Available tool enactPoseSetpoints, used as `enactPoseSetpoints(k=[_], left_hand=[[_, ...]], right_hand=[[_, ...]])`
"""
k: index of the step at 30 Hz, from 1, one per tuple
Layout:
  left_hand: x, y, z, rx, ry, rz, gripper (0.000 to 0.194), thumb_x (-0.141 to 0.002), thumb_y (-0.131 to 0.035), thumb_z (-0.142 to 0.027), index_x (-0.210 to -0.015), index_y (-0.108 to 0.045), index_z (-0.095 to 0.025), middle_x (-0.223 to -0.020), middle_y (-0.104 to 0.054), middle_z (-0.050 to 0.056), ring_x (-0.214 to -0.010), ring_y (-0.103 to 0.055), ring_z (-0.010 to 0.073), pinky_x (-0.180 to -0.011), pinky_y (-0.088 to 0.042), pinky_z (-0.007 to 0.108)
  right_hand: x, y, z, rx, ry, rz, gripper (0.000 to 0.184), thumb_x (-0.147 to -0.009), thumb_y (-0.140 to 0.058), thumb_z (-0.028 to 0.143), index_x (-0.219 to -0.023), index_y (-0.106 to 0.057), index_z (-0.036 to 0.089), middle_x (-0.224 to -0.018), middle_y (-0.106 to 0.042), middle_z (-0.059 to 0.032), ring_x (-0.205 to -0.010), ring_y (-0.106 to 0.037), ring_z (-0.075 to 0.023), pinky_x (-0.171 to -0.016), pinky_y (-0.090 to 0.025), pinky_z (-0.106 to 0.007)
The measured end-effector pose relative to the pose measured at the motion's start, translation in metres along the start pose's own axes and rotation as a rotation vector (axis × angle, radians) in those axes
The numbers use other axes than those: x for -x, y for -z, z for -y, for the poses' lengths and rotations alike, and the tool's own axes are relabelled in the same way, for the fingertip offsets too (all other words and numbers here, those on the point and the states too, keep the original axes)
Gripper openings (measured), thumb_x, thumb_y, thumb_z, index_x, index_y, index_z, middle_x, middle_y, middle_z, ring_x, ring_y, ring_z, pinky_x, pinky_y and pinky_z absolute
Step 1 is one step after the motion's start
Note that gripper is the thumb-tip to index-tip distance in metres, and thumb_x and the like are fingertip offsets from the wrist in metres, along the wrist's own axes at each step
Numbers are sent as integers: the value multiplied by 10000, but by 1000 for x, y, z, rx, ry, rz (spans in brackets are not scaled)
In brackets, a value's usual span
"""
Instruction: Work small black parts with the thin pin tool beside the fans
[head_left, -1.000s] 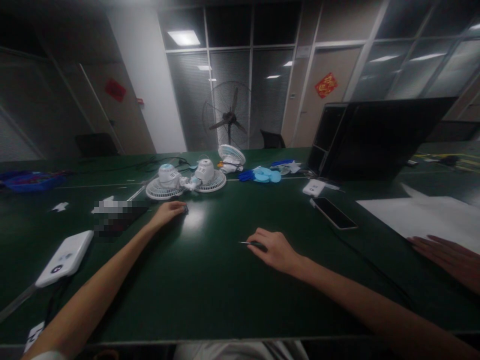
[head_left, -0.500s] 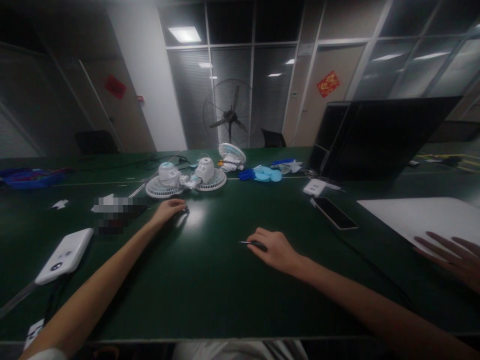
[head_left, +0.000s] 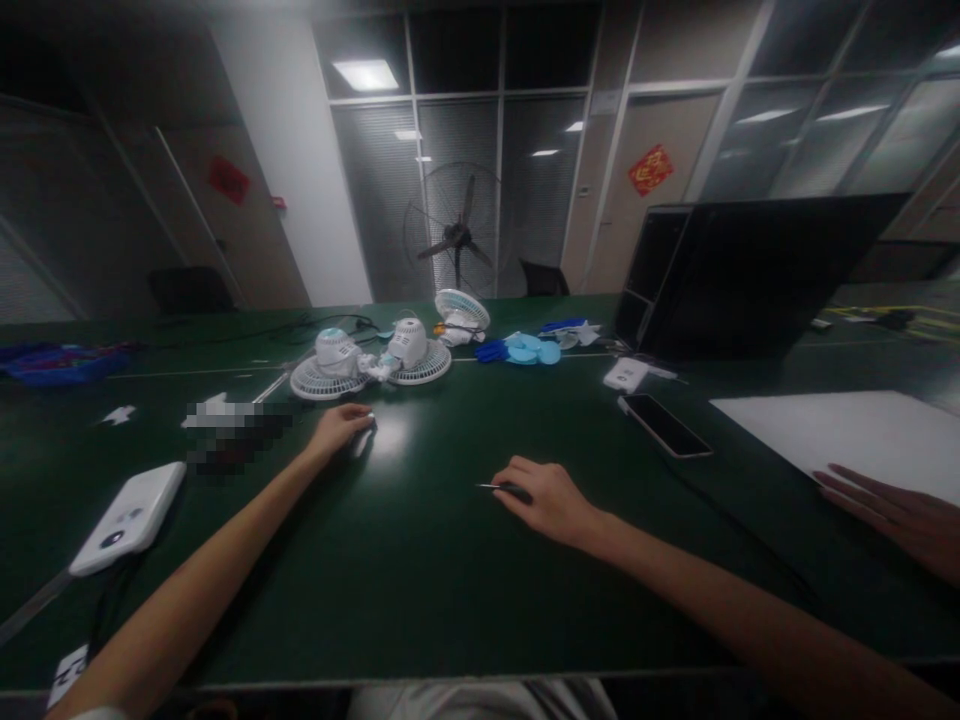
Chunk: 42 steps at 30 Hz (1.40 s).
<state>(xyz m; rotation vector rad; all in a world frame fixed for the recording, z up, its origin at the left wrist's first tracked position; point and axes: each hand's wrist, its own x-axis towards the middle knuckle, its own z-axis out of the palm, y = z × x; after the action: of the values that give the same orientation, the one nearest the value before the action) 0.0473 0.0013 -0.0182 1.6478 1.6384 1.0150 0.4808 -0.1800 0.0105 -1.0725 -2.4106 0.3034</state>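
Note:
My right hand [head_left: 551, 500] is closed around the dark handle of a small screwdriver [head_left: 514, 491]. Its thin metal shaft points left, just above the green table [head_left: 420, 590]. Farther forward and to the left, my left hand [head_left: 339, 432] is closed, fingertips together near the tabletop. Something small shows at those fingertips, too blurred to name. Just beyond that hand, two small white fans [head_left: 330, 378] [head_left: 420, 362] lie face down. A third white fan [head_left: 461, 312] leans behind them.
Light-blue fan blades [head_left: 532, 349] and blue gloves [head_left: 491, 350] lie beyond. A phone [head_left: 667, 425], white device [head_left: 626, 374] and black monitor [head_left: 757, 280] are right. Another person's hand [head_left: 892, 510] rests by a white sheet [head_left: 840, 420]. A white power bank [head_left: 131, 520] lies left.
My left hand has shifted very slightly and its wrist has turned a little. The other person's hand has drawn its fingers closer together. My right hand keeps the screwdriver almost still.

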Motion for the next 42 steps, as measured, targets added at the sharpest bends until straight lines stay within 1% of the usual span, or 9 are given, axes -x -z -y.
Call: enactPoseSetpoints(k=[8, 16, 23, 29, 31, 34, 36, 39, 42], left_hand=[[0, 0, -1, -49, 1, 13, 556, -666, -795, -464, -1111, -779, -129, -1022, -790, 119, -890, -731, 265, -740, -534, 309], [5, 5, -8, -177, -31, 27, 534, -717, -763, -497, -1126, -785, -154, -921, -785, 90, -735, -704, 237, -633, -488, 294], [8, 8, -11, -267, -65, 27, 556, -750, -730, -552, -1141, -781, -160, -907, -778, 86, -687, -694, 237, -630, -490, 310], [14, 1, -14, -306, -146, -4, 577, -752, -741, -564, -1163, -741, -159, -1085, -760, 122, -927, -712, 287, -774, -531, 338], [17, -3, -17, -309, -187, 2, 578, -778, -724, -550, -1198, -717, -154, -1091, -749, 124, -922, -706, 284, -783, -533, 348], [28, -13, -29, -296, -263, 83, 538, -808, -720, -481, -1255, -694, -184, -1053, -745, 85, -880, -698, 251, -796, -531, 338], [42, -26, -42, -262, -337, 202, 512, -833, -721, -431, -1288, -684, -201, -1047, -741, 71, -869, -686, 233, -805, -524, 329], [74, -53, -69, -180, -463, 430, 423, -893, -689, -366, -1281, -688, -199, -1073, -720, 80, -900, -666, 225, -804, -516, 320], [109, -79, -95, -132, -589, 579, 320, -919, -673, -291, -1227, -707, -211, -1093, -687, 73, -952, -642, 212, -829, -511, 314]], right_hand=[[0, -4, -4, -1, 6, -2, 190, -1063, -612, 279, -1224, -683, 207, -1102, -684, -44, -847, -680, -154, -691, -548, -248], [-1, -5, -6, 13, 6, 2, 175, -1063, -612, 286, -1206, -687, 220, -1095, -688, -40, -846, -681, -153, -694, -544, -246], [0, -3, -5, -20, 14, 14, 198, -1067, -605, 279, -1240, -673, 213, -1120, -682, -47, -863, -681, -152, -724, -562, -247], [0, -2, -3, -31, 14, 9, 189, -1061, -616, 261, -1234, -672, 209, -1119, -673, -38, -855, -670, -146, -722, -562, -244], [-1, -2, -3, -31, 13, 9, 183, -1062, -616, 264, -1227, -675, 209, -1115, -672, -36, -852, -669, -145, -720, -561, -243], [-1, -2, -3, -31, 7, 8, 182, -1063, -611, 261, -1226, -674, 209, -1121, -670, -37, -847, -669, -144, -707, -557, -241], [0, -1, -3, -36, 3, 9, 195, -1063, -612, 263, -1244, -666, 214, -1139, -667, -38, -850, -670, -144, -702, -555, -239], [-1, 0, -3, -38, 2, 9, 214, -1060, -619, 287, -1262, -656, 223, -1154, -666, -44, -876, -673, -156, -720, -556, -251], [-2, 1, -1, -25, 10, 17, 200, -1054, -623, 307, -1229, -669, 223, -1118, -670, -47, -864, -667, -162, -719, -539, -260]])
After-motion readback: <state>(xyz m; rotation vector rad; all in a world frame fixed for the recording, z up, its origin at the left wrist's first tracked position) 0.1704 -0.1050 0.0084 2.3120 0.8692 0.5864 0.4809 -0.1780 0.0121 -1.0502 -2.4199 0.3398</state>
